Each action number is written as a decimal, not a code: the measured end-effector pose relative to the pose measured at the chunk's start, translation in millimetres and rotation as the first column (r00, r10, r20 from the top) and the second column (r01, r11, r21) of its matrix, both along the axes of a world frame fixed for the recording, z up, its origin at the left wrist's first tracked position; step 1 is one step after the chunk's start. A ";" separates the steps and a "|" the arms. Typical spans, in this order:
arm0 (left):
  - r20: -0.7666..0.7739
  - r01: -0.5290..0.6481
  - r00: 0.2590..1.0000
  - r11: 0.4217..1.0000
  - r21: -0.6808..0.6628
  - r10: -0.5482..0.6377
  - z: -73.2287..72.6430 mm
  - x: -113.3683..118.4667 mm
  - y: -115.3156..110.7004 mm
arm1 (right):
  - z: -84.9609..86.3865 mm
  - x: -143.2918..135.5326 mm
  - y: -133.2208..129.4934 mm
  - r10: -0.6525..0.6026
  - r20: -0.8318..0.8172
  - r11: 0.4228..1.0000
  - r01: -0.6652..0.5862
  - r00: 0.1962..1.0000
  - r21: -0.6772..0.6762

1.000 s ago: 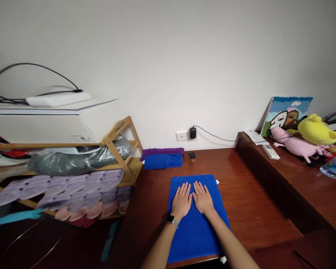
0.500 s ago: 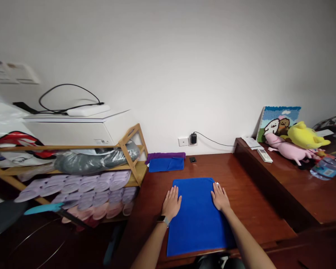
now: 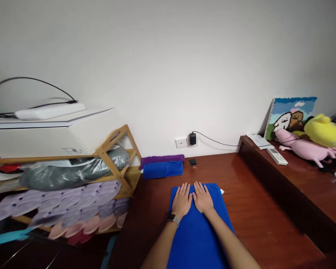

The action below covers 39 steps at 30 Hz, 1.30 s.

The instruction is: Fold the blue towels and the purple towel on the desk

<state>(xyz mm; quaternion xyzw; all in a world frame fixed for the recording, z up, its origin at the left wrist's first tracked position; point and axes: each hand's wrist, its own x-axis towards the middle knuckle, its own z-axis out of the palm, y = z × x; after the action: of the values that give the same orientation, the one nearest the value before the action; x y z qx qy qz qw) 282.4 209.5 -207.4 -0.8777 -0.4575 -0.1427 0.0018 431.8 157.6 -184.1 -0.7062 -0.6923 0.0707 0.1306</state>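
A blue cloth (image 3: 197,239) lies spread on the brown wooden desk (image 3: 257,209), with a small white tag at its far right corner. My left hand (image 3: 182,201) rests flat on its far left part, fingers stretched forward; a watch is on that wrist. Beside it, my right hand (image 3: 203,198) also presses flat near the middle of the far edge. The two hands are close together, and neither grasps anything. Further back, a folded blue cloth (image 3: 162,170) lies in front of a folded purple cloth (image 3: 162,160) by the wall.
To the left stands a wooden rack (image 3: 120,164) with lilac slippers (image 3: 81,198) and a white box (image 3: 44,138). A black plug (image 3: 193,138) sits in the wall socket. On the raised right surface are a remote control (image 3: 277,156), a pink plush toy (image 3: 304,147) and a yellow one (image 3: 324,130).
Both hands have slid inward from the cloth's side edges to its middle, staying flat. The camera view has shifted closer, so the rack and plush toys sit nearer the frame edges.
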 end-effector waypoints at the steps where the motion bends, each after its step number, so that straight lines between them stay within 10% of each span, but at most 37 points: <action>1: 0.005 -0.002 1.000 1.000 0.000 0.002 -3.9 -0.5 0.4 | -3.0 0.0 -0.2 -0.007 -0.003 1.000 0.007 1.000 -0.002; 18: 0.035 -0.056 0.998 0.998 -0.042 0.057 0.7 -5.7 0.3 | -12.7 83.7 -13.9 -0.235 0.055 0.966 0.240 0.970 -0.099; 24: 0.008 -0.037 0.999 0.996 -0.076 0.038 17.4 -3.8 -2.0 | 3.1 71.8 -17.7 -0.252 0.040 0.962 0.255 0.967 -0.093; 30: 0.042 0.043 0.998 0.998 0.035 -0.044 10.9 5.5 -55.6 | -0.3 4.8 -52.6 -0.035 0.035 0.997 0.032 0.999 0.064; 34: 0.025 0.031 0.999 0.999 0.012 -0.031 -8.5 -17.9 -83.0 | -12.0 -15.6 -72.7 -0.009 0.009 1.000 0.009 1.000 0.004; 39: 0.003 -0.074 0.997 0.997 -0.021 0.074 -7.3 -71.9 -74.0 | -5.5 40.2 -88.0 -0.147 0.019 0.984 0.148 0.989 -0.096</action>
<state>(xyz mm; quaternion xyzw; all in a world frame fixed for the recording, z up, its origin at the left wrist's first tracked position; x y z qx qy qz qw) 210.5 135.5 -214.8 -0.8598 -0.4912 -0.1394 -0.0029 472.0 69.6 -189.6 -0.7615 -0.6346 0.0902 0.0967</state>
